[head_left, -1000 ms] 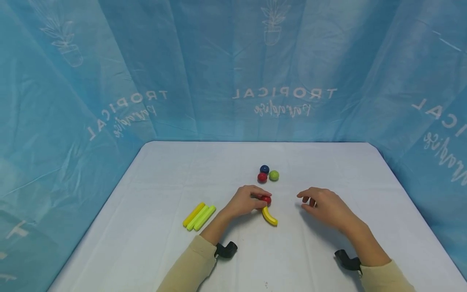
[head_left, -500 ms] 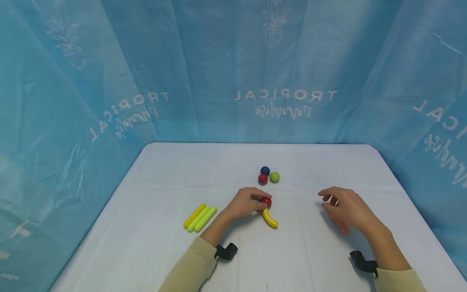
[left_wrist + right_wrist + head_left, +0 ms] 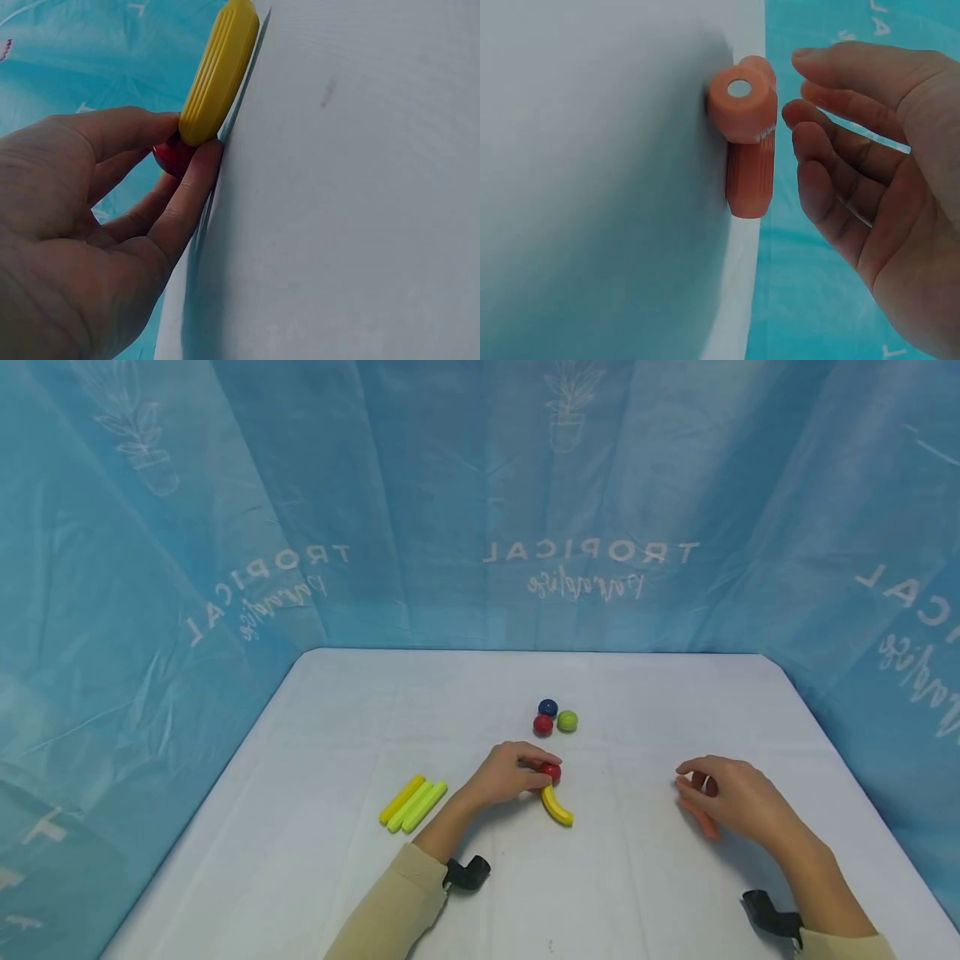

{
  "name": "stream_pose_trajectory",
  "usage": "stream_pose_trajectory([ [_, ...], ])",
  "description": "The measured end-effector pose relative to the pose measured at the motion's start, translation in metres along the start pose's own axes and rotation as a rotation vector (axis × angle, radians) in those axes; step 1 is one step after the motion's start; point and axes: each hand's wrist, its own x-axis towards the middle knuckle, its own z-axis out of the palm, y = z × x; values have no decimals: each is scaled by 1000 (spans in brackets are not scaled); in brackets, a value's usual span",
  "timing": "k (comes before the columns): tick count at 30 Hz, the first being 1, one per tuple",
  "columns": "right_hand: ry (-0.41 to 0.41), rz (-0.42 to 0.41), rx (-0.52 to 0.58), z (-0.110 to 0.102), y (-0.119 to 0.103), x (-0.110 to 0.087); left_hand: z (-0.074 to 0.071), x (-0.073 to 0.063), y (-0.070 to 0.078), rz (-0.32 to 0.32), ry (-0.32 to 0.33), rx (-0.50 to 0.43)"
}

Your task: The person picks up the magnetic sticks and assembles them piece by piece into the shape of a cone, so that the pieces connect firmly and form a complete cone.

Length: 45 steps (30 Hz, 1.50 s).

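Observation:
In the head view my left hand (image 3: pixel 510 772) pinches a red ball (image 3: pixel 552 772) between thumb and fingers, low over the white table. A curved yellow stick (image 3: pixel 557 807) meets the ball on its near side. The left wrist view shows the yellow stick's ridged side (image 3: pixel 221 71) right at the fingertips, with the red ball (image 3: pixel 174 157) partly hidden behind them. My right hand (image 3: pixel 738 797) hovers with loosely bent fingers over an orange ridged piece (image 3: pixel 699 818). In the right wrist view a silver disc sits in the orange piece's end (image 3: pixel 742 112), and a gap separates it from the fingers.
A blue ball (image 3: pixel 548 708), a second red ball (image 3: pixel 543 725) and a green ball (image 3: pixel 567 721) sit close together farther back. Left of my left hand lie a yellow stick (image 3: pixel 402 799) and two lime sticks (image 3: pixel 418 807). Blue curtains (image 3: pixel 420 527) enclose the table (image 3: pixel 645 893).
My right hand has moved right and a little nearer to me, and the orange piece has come into sight beneath it. The left hand keeps its pinch on the red ball.

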Motion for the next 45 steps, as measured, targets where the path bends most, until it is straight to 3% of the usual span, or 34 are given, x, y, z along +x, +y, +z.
stream_pose_trajectory([
  [7,-130,86,15,1,-3,-14,1,-2,0,8,-6,24],
  [10,-136,102,32,2,-3,-17,2,-2,-1,17,-10,22],
  [20,-121,66,13,4,-5,-25,1,-1,-1,-17,-3,29],
  [27,-156,17,20,4,-5,-34,1,0,-1,-23,-6,26],
  [36,-67,-83,6,11,-7,-26,-1,1,0,-24,-16,2],
  [45,16,-87,31,15,-10,-14,1,0,-3,-24,6,38],
])
